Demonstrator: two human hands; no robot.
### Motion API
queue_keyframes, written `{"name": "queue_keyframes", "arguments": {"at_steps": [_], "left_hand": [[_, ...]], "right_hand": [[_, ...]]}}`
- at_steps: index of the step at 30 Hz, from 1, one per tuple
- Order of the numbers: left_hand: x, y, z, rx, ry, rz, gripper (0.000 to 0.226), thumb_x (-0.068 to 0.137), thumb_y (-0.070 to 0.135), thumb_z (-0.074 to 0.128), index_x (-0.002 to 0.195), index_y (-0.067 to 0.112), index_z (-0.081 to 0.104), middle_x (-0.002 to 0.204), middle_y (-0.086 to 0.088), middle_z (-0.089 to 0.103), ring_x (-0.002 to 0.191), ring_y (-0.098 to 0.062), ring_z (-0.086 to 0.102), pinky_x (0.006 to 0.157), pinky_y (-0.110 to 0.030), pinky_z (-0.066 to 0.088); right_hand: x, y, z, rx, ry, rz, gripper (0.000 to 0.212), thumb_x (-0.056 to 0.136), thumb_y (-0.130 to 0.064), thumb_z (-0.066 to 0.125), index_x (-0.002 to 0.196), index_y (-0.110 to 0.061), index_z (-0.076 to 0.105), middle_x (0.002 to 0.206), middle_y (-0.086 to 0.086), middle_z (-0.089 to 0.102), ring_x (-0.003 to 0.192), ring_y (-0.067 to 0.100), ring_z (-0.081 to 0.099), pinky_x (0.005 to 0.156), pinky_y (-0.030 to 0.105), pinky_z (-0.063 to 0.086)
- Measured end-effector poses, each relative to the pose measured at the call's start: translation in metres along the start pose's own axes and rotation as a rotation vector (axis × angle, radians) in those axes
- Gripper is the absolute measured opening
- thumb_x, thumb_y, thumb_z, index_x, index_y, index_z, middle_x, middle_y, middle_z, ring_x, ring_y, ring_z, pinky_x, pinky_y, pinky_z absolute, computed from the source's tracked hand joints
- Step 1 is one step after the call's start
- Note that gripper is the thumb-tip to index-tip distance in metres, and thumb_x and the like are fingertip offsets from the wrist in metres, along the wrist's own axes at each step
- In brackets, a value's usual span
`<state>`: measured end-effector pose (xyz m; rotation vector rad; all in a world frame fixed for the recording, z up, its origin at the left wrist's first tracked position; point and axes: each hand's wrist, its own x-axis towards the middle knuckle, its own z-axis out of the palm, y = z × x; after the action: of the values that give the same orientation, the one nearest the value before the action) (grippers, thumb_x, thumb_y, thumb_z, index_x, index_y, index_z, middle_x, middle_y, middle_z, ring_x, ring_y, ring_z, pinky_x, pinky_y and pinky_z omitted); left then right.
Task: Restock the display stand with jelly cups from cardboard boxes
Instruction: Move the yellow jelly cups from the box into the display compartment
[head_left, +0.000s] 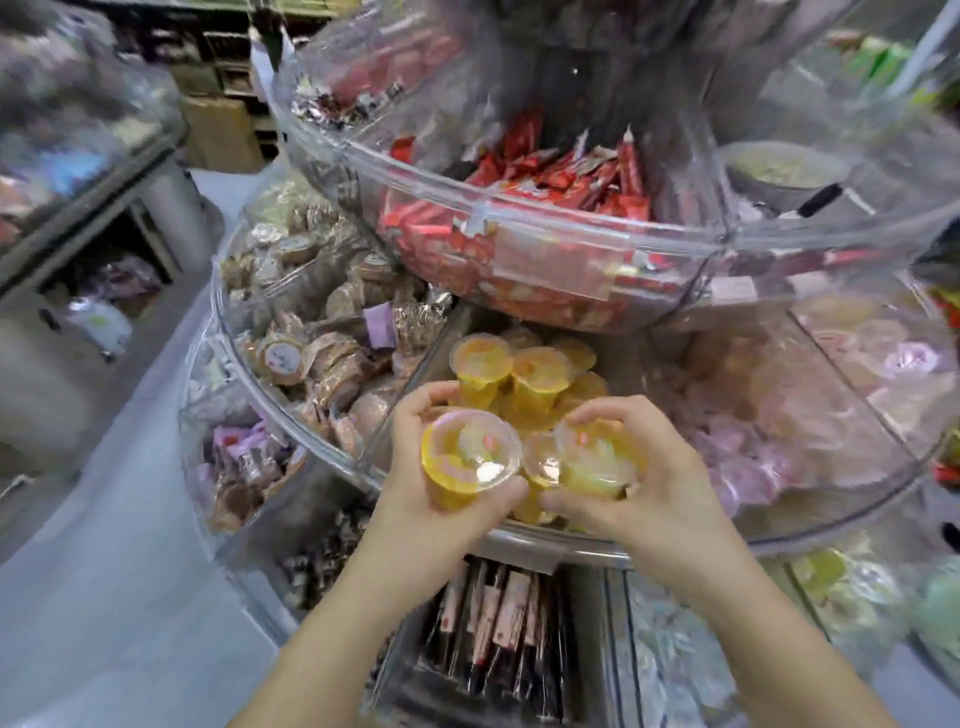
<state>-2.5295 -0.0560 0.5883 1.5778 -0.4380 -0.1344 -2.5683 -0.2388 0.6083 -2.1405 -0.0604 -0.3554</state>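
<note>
A round, tiered display stand of clear plastic (571, 543) fills the view. Its middle tier has a wedge compartment with several yellow jelly cups (537, 376) piled at the back. My left hand (415, 499) grips one yellow jelly cup (470, 460) with a clear lid, held over the front of that compartment. My right hand (654, 488) grips another yellow jelly cup (592, 457) just to the right, and a third cup (540, 460) shows between the two hands. No cardboard box is visible near my hands.
Brown wrapped snacks (332, 343) fill the compartment to the left, pink jelly cups (810, 415) the one to the right. The upper tier (545, 228) holds red packets and overhangs the yellow compartment. Dark stick packs (498, 623) fill the bottom tier. Grey floor (119, 545) lies to the left.
</note>
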Motion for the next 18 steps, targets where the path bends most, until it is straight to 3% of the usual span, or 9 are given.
{"name": "queue_keyframes", "arguments": {"at_steps": [2,4,6,9,11,15,18], "left_hand": [[0.009,-0.001,0.005,-0.012,-0.045,-0.028,0.064,0.063,0.038,0.067,0.12,0.04,0.039,0.101,0.031,0.059,0.094,0.007,0.058,0.078,-0.007,0.044],[0.018,-0.001,0.007,0.017,-0.081,-0.06,0.061,0.063,0.041,0.065,0.119,0.044,0.043,0.106,0.029,0.06,0.102,0.003,0.057,0.083,-0.011,0.044],[0.027,-0.002,0.009,0.109,-0.089,-0.055,0.058,0.062,0.043,0.068,0.115,0.05,0.046,0.11,0.025,0.059,0.112,-0.007,0.053,0.093,-0.024,0.044],[0.036,-0.006,0.012,0.196,-0.048,-0.058,0.059,0.058,0.037,0.078,0.109,0.047,0.05,0.109,0.022,0.06,0.107,-0.008,0.058,0.097,-0.043,0.047],[0.038,-0.011,0.011,0.243,-0.005,-0.077,0.061,0.056,0.033,0.083,0.106,0.047,0.05,0.107,0.023,0.062,0.101,-0.003,0.061,0.094,-0.043,0.049],[0.038,-0.021,0.005,0.301,0.059,-0.092,0.062,0.057,0.031,0.086,0.103,0.048,0.049,0.104,0.023,0.064,0.096,0.002,0.061,0.087,-0.039,0.053],[0.039,-0.025,-0.001,0.319,0.072,-0.106,0.063,0.059,0.025,0.086,0.104,0.048,0.048,0.104,0.023,0.063,0.098,0.0,0.061,0.086,-0.041,0.054]], "right_hand": [[0.008,0.013,-0.012,0.008,0.02,0.039,0.051,0.058,-0.024,0.086,0.095,-0.045,0.058,0.105,-0.017,0.059,0.101,-0.011,0.052,0.081,-0.002,0.033],[0.018,0.024,-0.021,0.02,0.048,0.086,0.053,0.062,-0.023,0.083,0.098,-0.051,0.056,0.107,-0.018,0.057,0.1,-0.016,0.049,0.079,-0.005,0.031],[0.027,0.033,-0.025,-0.02,0.015,0.118,0.055,0.068,-0.024,0.08,0.101,-0.056,0.05,0.106,-0.019,0.05,0.097,-0.021,0.046,0.077,-0.008,0.029],[0.043,0.042,-0.022,-0.13,-0.04,0.143,0.055,0.072,-0.023,0.076,0.11,-0.051,0.047,0.102,-0.022,0.042,0.093,-0.016,0.045,0.075,-0.01,0.026],[0.054,0.045,-0.015,-0.206,-0.001,0.15,0.057,0.069,-0.022,0.077,0.117,-0.037,0.049,0.106,-0.013,0.043,0.091,-0.004,0.046,0.077,-0.003,0.028],[0.063,0.045,-0.003,-0.365,0.037,0.181,0.068,0.063,-0.029,0.083,0.122,-0.022,0.051,0.122,0.001,0.042,0.107,0.02,0.053,0.091,0.029,0.043],[0.061,0.05,-0.012,-0.332,-0.122,0.195,0.083,0.066,-0.026,0.081,0.138,-0.023,0.038,0.135,-0.002,0.038,0.116,0.016,0.049,0.096,0.023,0.04]]}}
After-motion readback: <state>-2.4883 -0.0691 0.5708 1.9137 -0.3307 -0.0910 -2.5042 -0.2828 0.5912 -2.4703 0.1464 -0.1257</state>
